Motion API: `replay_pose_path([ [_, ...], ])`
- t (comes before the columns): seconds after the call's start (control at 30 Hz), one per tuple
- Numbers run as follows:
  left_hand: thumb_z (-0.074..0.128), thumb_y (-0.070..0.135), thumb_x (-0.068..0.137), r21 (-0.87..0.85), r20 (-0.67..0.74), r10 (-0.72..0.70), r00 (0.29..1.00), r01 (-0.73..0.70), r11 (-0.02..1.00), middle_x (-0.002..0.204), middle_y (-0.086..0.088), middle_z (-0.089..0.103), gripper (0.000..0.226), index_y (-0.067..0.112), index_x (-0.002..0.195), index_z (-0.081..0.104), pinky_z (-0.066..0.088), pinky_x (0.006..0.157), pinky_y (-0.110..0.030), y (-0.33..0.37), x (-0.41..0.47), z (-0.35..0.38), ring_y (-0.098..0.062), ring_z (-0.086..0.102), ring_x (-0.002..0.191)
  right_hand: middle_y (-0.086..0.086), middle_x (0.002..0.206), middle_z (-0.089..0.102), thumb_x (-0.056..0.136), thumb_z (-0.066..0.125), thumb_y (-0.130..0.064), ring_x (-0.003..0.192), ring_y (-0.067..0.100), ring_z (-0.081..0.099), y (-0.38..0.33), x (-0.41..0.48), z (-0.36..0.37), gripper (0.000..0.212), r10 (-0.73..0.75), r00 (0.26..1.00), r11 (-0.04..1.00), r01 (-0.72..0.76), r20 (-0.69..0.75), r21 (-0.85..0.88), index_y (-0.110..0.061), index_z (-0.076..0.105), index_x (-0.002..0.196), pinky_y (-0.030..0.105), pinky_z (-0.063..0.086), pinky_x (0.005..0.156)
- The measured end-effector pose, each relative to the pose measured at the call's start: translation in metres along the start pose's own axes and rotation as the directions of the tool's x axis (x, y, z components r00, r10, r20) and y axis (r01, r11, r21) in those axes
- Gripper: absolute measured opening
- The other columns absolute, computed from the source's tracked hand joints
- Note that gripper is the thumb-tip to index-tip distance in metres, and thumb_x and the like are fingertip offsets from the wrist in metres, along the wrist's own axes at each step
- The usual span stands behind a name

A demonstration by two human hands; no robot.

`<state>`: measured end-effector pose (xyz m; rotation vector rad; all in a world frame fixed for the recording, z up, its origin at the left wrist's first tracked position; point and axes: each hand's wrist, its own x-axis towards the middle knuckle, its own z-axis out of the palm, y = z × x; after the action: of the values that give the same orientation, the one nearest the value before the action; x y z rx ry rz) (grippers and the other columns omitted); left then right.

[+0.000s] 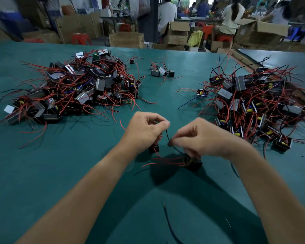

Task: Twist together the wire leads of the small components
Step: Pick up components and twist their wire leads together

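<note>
Over the green table [60, 173], the left hand [144, 131] and right hand [202, 138] both pinch one black wire lead [167, 136], while curled fingers half hide the left component [154, 149] and the right component [193, 163].

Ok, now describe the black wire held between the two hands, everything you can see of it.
The black wire is a thin lead, apparently insulated, bent in a loose curve. The left hand pinches its upper end. Lower down the right hand pinches it, and from there it runs into a small black component under that hand, over the green table.
</note>
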<state>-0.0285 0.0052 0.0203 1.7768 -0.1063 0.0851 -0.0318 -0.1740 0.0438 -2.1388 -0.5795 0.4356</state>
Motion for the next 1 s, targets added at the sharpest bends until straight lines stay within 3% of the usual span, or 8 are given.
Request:
replay_pose_path([
  [0.07,0.064,0.008,0.091,-0.065,-0.012,-0.037,0.999,0.036,0.997,0.045,0.001,0.051,0.016,0.006,0.075,0.065,0.039,0.041,-0.018,0.002,0.001,-0.001,-0.011,0.042,0.037,-0.003,0.042,0.055,0.090,0.065,-0.021,0.036,0.007,0.043,0.000,0.004,0.012,0.013,-0.013,1.000,0.986,0.013,-0.003,-0.165,-0.024,0.077,0.094,0.017,0.037,0.042],
  [0.17,0.063,0.005,0.090,-0.101,-0.020,-0.049,0.999,0.046,0.994,0.048,-0.001,0.053,0.016,0.005,0.074,0.064,0.039,0.041,-0.018,0.003,0.002,0.000,-0.013,0.043,0.035,-0.002,0.042,0.043,0.084,0.068,-0.037,0.039,0.010,0.033,-0.004,0.008,0.024,0.015,-0.094,0.994,0.944,0.072,-0.055,-0.322,-0.035,0.076,0.096,0.019,0.029,0.043],
  [0.33,0.066,0.003,0.087,-0.146,-0.053,-0.063,0.997,0.055,0.988,0.050,-0.001,0.056,0.019,0.008,0.068,0.066,0.038,0.041,-0.018,0.003,0.002,-0.002,-0.012,0.044,0.035,-0.010,0.046,0.053,0.077,0.070,-0.053,0.048,0.006,0.049,-0.006,0.012,0.033,0.017,-0.079,0.985,0.898,0.004,-0.153,-0.440,-0.041,0.075,0.088,0.013,0.031,0.045],
  [0.47,0.067,0.003,0.087,-0.156,-0.049,-0.077,0.996,0.068,0.985,0.051,-0.003,0.057,0.019,0.008,0.069,0.066,0.039,0.040,-0.018,0.005,0.000,-0.005,-0.012,0.044,0.036,-0.011,0.064,0.054,0.078,0.069,-0.054,0.065,0.010,0.046,-0.008,0.016,0.047,0.021,-0.081,0.984,0.834,-0.021,-0.159,-0.552,-0.047,0.071,0.098,0.026,0.038,0.064],
  [0.6,0.062,0.005,0.092,-0.214,-0.010,-0.124,0.992,0.119,0.970,0.050,-0.002,0.060,0.011,0.006,0.081,0.059,0.042,0.041,-0.018,0.007,0.001,-0.004,-0.012,0.047,0.035,-0.014,0.049,0.053,0.077,0.073,-0.031,0.049,0.004,0.048,-0.007,0.012,0.035,0.005,-0.111,0.991,0.918,0.072,-0.078,-0.391,-0.035,0.075,0.079,0.012,0.032,0.050],
  [0.7,0.053,0.008,0.097,-0.309,0.070,-0.157,0.985,0.171,0.936,0.056,-0.006,0.066,0.015,0.012,0.083,0.048,0.048,0.047,-0.021,0.010,0.002,-0.005,-0.014,0.056,0.041,-0.008,0.049,0.050,0.082,0.071,-0.017,0.044,0.004,0.039,-0.003,0.008,0.018,0.016,-0.124,0.990,0.973,0.108,-0.072,-0.203,-0.019,0.068,0.066,0.018,0.033,0.048],
  [0.87,0.050,0.015,0.081,-0.290,0.204,-0.138,0.969,0.194,0.937,0.078,-0.010,0.072,0.015,0.011,0.075,0.063,0.053,0.065,-0.025,0.010,0.001,-0.010,-0.022,0.068,0.065,0.001,0.051,0.047,0.090,0.069,-0.022,0.046,0.009,0.034,0.004,0.013,0.007,0.028,-0.124,0.955,0.989,0.099,-0.269,-0.107,-0.005,0.066,0.067,0.026,0.028,0.046],
  [1.0,0.062,-0.009,0.084,-0.182,0.173,0.007,0.985,0.026,0.983,0.071,-0.006,0.070,0.017,0.007,0.079,0.067,0.054,0.064,-0.026,0.003,-0.004,-0.013,-0.016,0.065,0.059,-0.002,0.059,0.058,0.085,0.073,-0.010,0.053,0.009,0.046,0.007,0.016,0.005,0.011,-0.141,0.917,0.990,0.138,-0.374,-0.036,-0.007,0.067,0.075,0.029,0.040,0.055],
])
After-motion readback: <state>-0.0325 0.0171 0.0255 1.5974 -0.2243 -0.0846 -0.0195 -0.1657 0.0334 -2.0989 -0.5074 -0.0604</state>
